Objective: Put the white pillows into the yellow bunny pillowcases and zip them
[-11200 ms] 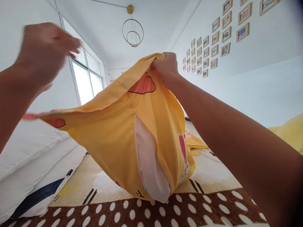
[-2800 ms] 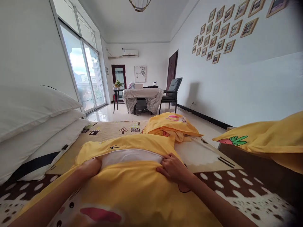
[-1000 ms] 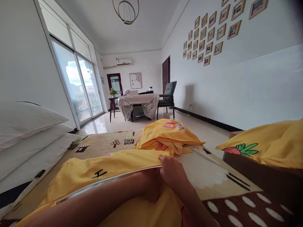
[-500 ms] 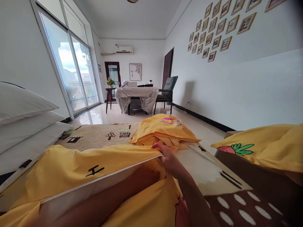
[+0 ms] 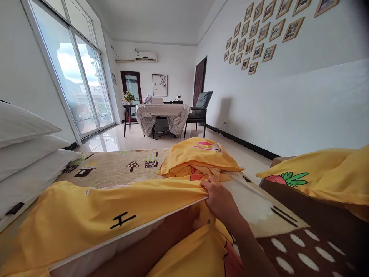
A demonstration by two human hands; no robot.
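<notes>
A yellow pillowcase [image 5: 86, 209] with a white-edged opening and black printed strokes lies across the front of the patterned blanket. At the far corner of that opening, my right hand [image 5: 219, 197] is closed on the cloth, pinching its edge between thumb and fingers. My left arm reaches inside the opening, and my left hand [image 5: 191, 217] is in shadow near the same corner. Its fingers are mostly hidden by the cloth. Just beyond my right hand sits a folded pile of yellow cloth [image 5: 198, 156] with a pink and whiskered print on top.
White pillows [image 5: 31, 161] are stacked at left on the beige and brown blanket [image 5: 115, 161]. Another yellow cloth with a radish print [image 5: 325, 173] drapes over a brown box [image 5: 288, 200] at right. Farther off stand a covered table [image 5: 163, 110] and a black chair [image 5: 200, 109].
My right hand has moved slightly right with the pillowcase edge, pulling the cloth along. My left arm has shifted right inside the opening. The view has turned slightly.
</notes>
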